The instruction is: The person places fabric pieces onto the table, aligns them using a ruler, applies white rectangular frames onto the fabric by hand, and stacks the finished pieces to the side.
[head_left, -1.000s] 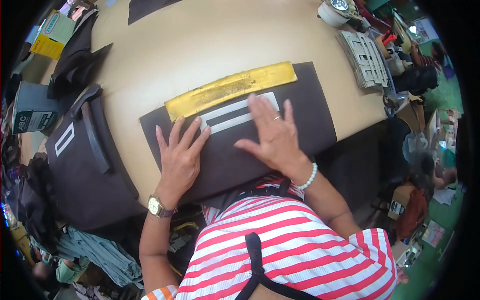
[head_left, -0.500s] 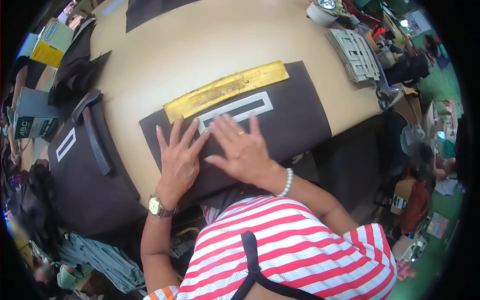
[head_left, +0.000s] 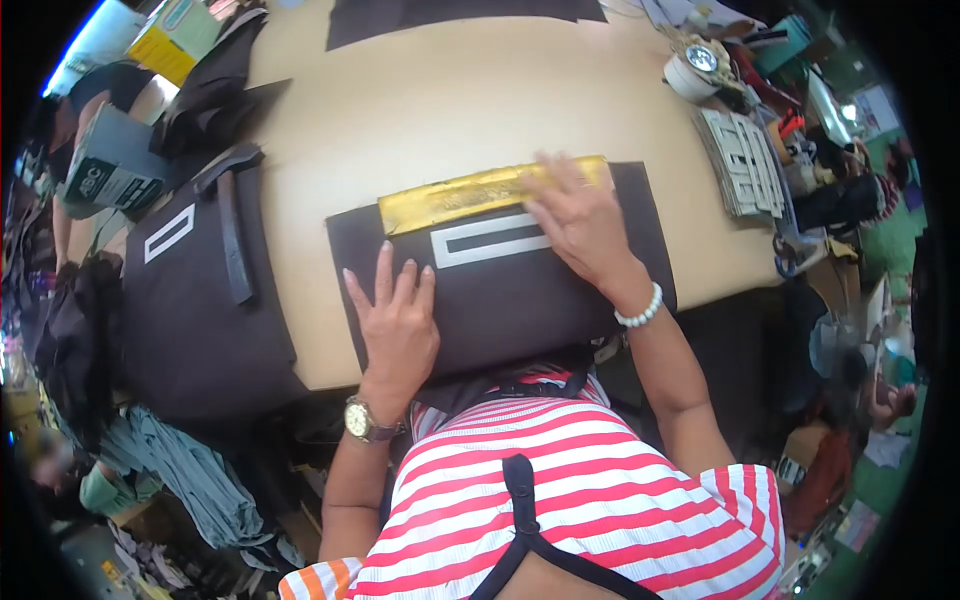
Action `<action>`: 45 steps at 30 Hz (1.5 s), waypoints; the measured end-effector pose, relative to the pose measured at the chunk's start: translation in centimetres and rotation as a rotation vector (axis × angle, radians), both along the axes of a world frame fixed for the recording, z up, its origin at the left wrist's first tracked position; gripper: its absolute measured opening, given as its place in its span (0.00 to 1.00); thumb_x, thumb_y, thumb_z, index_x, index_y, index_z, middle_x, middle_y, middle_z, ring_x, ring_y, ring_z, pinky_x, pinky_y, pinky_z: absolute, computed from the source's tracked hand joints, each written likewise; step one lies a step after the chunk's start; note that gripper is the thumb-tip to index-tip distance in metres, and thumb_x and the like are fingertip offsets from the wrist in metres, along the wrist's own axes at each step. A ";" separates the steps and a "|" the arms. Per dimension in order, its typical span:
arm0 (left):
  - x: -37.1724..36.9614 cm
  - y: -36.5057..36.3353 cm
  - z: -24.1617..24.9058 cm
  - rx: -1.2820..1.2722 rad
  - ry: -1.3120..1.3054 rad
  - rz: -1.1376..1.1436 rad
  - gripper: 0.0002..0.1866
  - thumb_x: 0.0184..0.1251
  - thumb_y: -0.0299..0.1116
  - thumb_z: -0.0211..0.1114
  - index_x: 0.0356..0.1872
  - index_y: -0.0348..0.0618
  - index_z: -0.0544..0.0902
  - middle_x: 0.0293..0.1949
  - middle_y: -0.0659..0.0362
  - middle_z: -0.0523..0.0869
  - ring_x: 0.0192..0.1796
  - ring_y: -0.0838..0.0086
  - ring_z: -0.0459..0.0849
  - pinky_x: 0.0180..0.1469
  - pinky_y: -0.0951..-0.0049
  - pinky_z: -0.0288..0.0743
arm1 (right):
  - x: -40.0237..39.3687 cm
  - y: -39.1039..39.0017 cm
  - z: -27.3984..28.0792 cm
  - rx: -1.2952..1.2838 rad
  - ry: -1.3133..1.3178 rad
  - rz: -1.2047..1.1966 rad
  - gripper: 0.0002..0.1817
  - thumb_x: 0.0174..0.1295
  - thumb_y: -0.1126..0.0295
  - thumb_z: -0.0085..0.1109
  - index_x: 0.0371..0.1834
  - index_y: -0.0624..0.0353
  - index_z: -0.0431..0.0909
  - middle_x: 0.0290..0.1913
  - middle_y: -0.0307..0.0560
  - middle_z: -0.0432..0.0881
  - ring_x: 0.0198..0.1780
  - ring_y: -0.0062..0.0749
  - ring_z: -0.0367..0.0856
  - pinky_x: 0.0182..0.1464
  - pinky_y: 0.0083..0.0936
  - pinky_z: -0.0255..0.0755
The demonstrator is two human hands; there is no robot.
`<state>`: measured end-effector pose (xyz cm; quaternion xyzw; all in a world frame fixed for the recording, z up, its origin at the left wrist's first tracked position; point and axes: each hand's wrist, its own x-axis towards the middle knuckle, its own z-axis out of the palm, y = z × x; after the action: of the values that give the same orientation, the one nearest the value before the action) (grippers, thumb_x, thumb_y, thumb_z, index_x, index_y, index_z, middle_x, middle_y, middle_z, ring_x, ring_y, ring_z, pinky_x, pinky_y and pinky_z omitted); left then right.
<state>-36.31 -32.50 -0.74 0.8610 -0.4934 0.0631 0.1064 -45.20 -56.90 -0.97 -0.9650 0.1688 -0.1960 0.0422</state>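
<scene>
Dark fabric lies flat near the front edge of the table. A white rectangular frame sits on it, just below a long yellow strip. My left hand rests on the fabric's left part with fingers spread, holding nothing. Over the right part of the yellow strip and the frame's right end is my right hand, open, its fingertips blurred. It hides the frame's right end.
The pale table holds another dark fabric at left, with a white frame and a hammer on it. Grey slotted templates and a white roll lie at right. Boxes stand at upper left.
My right hand has moved from the white frame's left end to its right end and up over the yellow strip. My left hand stays on the fabric. The view has shifted.
</scene>
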 end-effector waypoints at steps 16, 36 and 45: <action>0.6 3.2 -2.6 -0.342 0.145 0.541 0.19 0.64 0.34 0.63 0.52 0.34 0.75 0.56 0.43 0.76 0.61 0.50 0.71 0.60 0.47 0.63 | -10.7 -2.8 -3.5 0.056 -0.193 -0.485 0.14 0.65 0.65 0.57 0.40 0.69 0.74 0.55 0.62 0.76 0.55 0.54 0.74 0.58 0.43 0.65; 3.7 33.3 7.1 -0.709 -0.403 1.122 0.06 0.70 0.22 0.54 0.44 0.35 0.78 0.38 0.56 0.81 0.46 0.70 0.80 0.52 0.73 0.72 | 10.8 20.2 3.6 1.179 -0.222 1.029 0.23 0.48 0.93 0.47 0.44 0.61 0.81 0.32 0.46 0.75 0.27 0.29 0.73 0.28 0.25 0.68; 21.8 34.7 10.6 -0.500 -0.438 0.856 0.21 0.63 0.20 0.50 0.55 0.43 0.80 0.53 0.45 0.80 0.55 0.51 0.79 0.56 0.64 0.72 | 18.0 20.7 4.7 0.878 -0.283 0.832 0.23 0.54 0.84 0.53 0.56 0.68 0.74 0.49 0.62 0.75 0.40 0.49 0.80 0.45 0.33 0.73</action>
<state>-14.49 2.15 9.86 0.9000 -0.0793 0.3944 0.1675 -27.18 -36.24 3.70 -0.8073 -0.1639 -0.2014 0.5299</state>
